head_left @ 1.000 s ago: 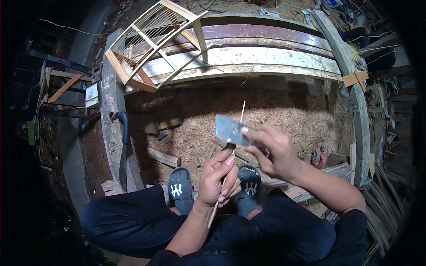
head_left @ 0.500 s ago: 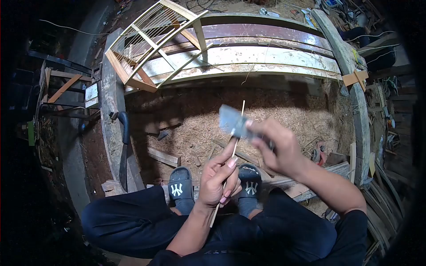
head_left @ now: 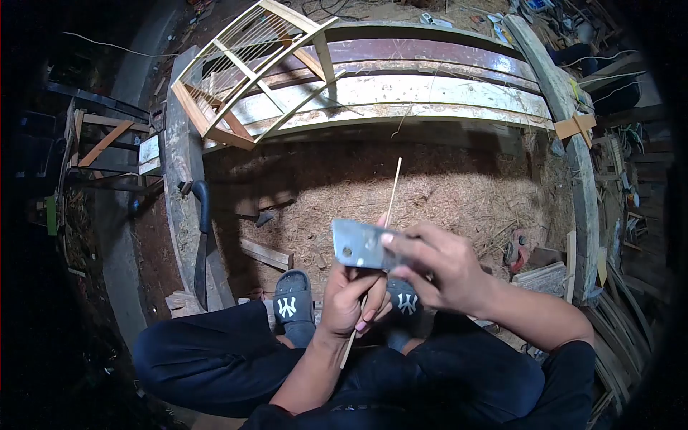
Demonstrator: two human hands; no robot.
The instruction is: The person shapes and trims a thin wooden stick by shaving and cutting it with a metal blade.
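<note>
A flat grey metal plate (head_left: 358, 244) with a hole near one corner is pinched in my right hand (head_left: 444, 265). It lies across a thin pale stick (head_left: 395, 188), just above my left hand (head_left: 350, 297). The fingers of my left hand are wrapped round the stick, whose upper end points away from me and whose lower end comes out below the palm. The plate hides the middle of the stick and part of my left fingers.
A slatted wooden frame (head_left: 251, 75) rests on the bench planks (head_left: 430, 93) at the upper left. A dark-handled blade (head_left: 201, 215) leans on the left beam (head_left: 179, 158). Wood pieces (head_left: 266, 253) and shavings lie on the ground beyond my sandals (head_left: 292, 301).
The plate and my right hand have come down along the stick, closer to my left hand. The top of the stick has tilted slightly to the right.
</note>
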